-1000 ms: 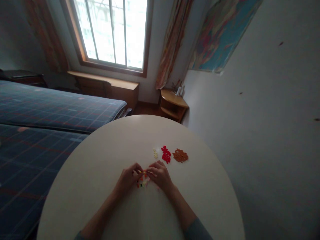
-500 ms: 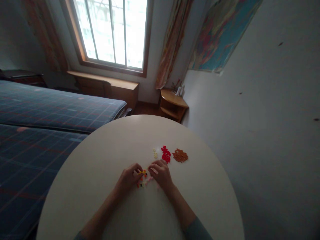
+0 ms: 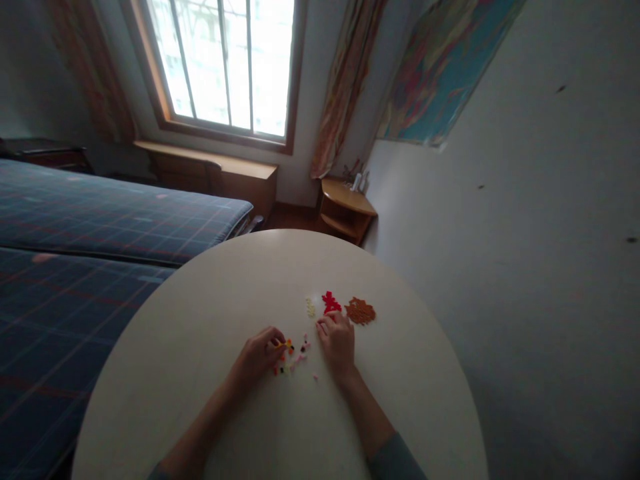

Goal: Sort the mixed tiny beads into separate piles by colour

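Observation:
On the round white table [image 3: 220, 280], my left hand [image 3: 259, 351] pinches a small yellow-orange toy piece [image 3: 287, 344] with a dark spot at its end. Fingers bent and a little apart, my right hand [image 3: 339, 339] reaches to the near edge of a pile of small red pieces [image 3: 329, 302], partly covering it. Nothing shows in this hand. Small pink pieces [image 3: 301, 358] and a few dark, orange and pale ones lie loose between the hands. The fingers of my left hand hide part of what they hold.
A brown-orange heap of small pieces [image 3: 361, 311] lies right of the red pile, and a few pale yellow pieces [image 3: 311, 307] lie left of it. Beyond the table are a plaid mattress [image 3: 125, 213] and a wooden corner shelf [image 3: 347, 200]. A wall borders the right side.
My right hand has moved away from my left hand, up and right to the red pile, uncovering pink and dark pieces. My left hand stays in place with its piece.

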A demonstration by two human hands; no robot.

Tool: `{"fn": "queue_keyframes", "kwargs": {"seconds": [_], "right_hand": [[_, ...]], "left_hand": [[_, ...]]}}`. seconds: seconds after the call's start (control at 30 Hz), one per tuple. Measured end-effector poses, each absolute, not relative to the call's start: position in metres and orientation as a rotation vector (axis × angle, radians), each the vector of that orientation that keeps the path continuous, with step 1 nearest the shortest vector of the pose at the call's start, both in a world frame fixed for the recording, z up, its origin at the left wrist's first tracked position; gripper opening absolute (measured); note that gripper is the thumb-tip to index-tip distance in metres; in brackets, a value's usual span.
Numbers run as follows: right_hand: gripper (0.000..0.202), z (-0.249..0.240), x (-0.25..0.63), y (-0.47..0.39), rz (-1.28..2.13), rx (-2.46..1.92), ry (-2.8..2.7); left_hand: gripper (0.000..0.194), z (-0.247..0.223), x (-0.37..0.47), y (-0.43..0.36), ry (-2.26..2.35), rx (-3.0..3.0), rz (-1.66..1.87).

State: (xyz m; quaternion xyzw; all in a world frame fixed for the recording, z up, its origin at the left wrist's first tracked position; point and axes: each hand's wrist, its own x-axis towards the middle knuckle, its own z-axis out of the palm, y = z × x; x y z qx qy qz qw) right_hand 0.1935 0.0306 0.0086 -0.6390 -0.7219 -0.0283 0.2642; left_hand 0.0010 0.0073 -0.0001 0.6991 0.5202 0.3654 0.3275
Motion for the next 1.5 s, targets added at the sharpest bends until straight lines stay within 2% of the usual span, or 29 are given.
{"fn": "queue_keyframes", "kwargs": {"seconds": [0.43, 1.5], "right_hand": [[0.012, 0.0073, 0.1922, 0.031, -0.17, -1.709, -1.944], [0.028, 0.002, 0.1896, 0.0314, -0.013, -1.547, -2.013]], "left_hand": [[0.006, 0.001, 0.0003, 0.0053, 1.315, 1.838, 0.965], [0.007, 0.0027, -0.0012, 0.0076, 1.286, 1.987, 0.979]]}}
